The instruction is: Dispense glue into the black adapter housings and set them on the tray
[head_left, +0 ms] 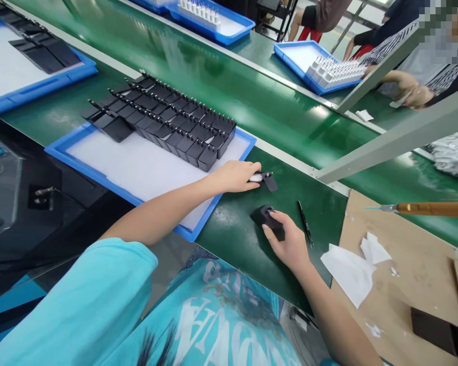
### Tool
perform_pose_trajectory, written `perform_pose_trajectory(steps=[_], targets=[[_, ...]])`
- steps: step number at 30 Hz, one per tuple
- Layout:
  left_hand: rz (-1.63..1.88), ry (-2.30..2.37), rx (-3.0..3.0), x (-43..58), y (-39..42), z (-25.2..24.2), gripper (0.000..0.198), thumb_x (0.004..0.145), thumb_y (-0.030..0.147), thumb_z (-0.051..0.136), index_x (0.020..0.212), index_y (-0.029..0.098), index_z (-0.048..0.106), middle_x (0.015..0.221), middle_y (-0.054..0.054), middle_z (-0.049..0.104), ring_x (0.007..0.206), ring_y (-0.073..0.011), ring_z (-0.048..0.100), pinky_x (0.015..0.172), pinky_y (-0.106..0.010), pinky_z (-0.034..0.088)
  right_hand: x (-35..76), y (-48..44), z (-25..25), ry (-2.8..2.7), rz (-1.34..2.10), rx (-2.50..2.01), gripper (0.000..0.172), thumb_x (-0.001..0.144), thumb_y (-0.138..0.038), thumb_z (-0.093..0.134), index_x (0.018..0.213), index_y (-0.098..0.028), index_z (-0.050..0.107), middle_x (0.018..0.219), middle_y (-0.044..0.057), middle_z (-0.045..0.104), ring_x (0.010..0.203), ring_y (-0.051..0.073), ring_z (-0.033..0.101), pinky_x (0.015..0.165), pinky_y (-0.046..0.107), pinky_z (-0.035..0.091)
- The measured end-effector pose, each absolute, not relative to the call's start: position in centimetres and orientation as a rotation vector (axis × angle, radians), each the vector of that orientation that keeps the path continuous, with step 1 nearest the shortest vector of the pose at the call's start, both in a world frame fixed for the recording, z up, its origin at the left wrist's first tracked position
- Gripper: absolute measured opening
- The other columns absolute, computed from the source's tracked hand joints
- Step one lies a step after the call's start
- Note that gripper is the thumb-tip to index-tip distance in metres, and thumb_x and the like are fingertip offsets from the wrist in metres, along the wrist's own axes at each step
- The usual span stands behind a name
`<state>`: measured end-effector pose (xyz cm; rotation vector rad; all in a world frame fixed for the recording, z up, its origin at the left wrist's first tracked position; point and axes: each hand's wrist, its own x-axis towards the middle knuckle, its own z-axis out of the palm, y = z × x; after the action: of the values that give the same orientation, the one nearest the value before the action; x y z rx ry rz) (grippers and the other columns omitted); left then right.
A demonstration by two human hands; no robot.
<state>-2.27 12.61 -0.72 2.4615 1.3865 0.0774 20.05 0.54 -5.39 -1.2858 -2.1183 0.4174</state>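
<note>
My left hand [238, 176] reaches past the right edge of the blue tray [110, 185], its fingers closed round a small black-and-white part [256, 177]. A flat black flap [269, 181] shows just beyond the fingertips. Nearer my body, my right hand [290, 241] grips a black block-shaped piece [267, 218] between thumb and fingers, over the green table [232, 244]. Rows of black boxy pieces [168, 117] with small pins along their edges stand on the tray's white liner.
A thin black tool [305, 223] lies right of my right hand. Further right are cardboard [416, 269], white tissue [349, 274], a dark phone-like slab [437, 330] and an orange-handled tool [435, 209]. A slanted grey post [397, 132] crosses behind. Other people sit across the line.
</note>
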Motion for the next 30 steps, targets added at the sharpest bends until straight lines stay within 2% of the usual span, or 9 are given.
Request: perform_pose_trajectory(steps=[3,6,9,13,19,30], targets=[[0.068,1.384,2.495,-2.2,12.7,-1.0,0.035,0.09,0.045,0.051,0.116,0.02,0.049,0.111,-0.006,0.066,0.097,-0.0251,0.064,0.076,-0.031,0.046,19.8,0.5,-3.9,-1.691,0.865,-1.339,0.034,0.085,-0.038,0.061,0.114,-0.024,0.05,0.104,0.009,0.069,0.086,0.02,0.071,0.071,0.033,0.06],[0.05,1.386,2.51,-2.1,12.7,-1.2,0.036,0.091,0.044,0.05,0.117,0.02,0.048,0.111,-0.007,0.066,0.097,-0.0252,0.064,0.076,-0.031,0.045,19.0,-0.1,-1.6,-1.298,1.352,-1.25,0.027,0.093,-0.042,0.043,0.114,-0.025,0.046,0.095,0.006,0.068,0.067,0.016,0.067,0.055,0.029,0.055],[0.048,1.388,2.513,-2.1,12.6,-1.2,0.036,0.092,0.045,0.05,0.118,0.02,0.048,0.111,-0.007,0.066,0.098,-0.0254,0.064,0.077,-0.032,0.045,17.7,-1.3,-0.2,-1.035,1.607,-1.201,0.032,0.095,-0.045,0.029,0.11,-0.025,0.049,0.088,0.005,0.067,0.053,0.013,0.057,0.047,0.028,0.049],[0.032,1.388,2.513,-2.1,12.6,-1.2,0.037,0.092,0.045,0.05,0.119,0.02,0.047,0.11,-0.007,0.066,0.097,-0.0256,0.064,0.076,-0.032,0.045,15.9,-2.9,-0.3,-0.81,1.775,-1.097,0.041,0.094,-0.048,0.024,0.103,-0.025,0.057,0.092,0.006,0.068,0.044,0.009,0.043,0.041,0.025,0.04],[0.025,1.385,2.495,-2.0,12.6,-1.2,0.037,0.092,0.044,0.049,0.121,0.02,0.046,0.111,-0.007,0.066,0.099,-0.025,0.063,0.078,-0.032,0.045,14.2,-4.0,-0.5,-0.55,1.915,-0.971,0.041,0.091,-0.05,0.034,0.095,-0.021,0.063,0.083,0.006,0.065,0.039,0.005,0.027,0.037,0.023,0.029],[0.016,1.391,2.528,-2.0,12.6,-1.1,0.038,0.092,0.044,0.048,0.121,0.02,0.047,0.11,-0.007,0.067,0.096,-0.025,0.064,0.074,-0.032,0.046,13.6,-4.6,-0.4,-0.298,2.045,-0.846,0.039,0.09,-0.046,0.04,0.088,-0.017,0.067,0.08,0.006,0.068,0.037,0.003,0.032,0.038,0.02,0.027]])
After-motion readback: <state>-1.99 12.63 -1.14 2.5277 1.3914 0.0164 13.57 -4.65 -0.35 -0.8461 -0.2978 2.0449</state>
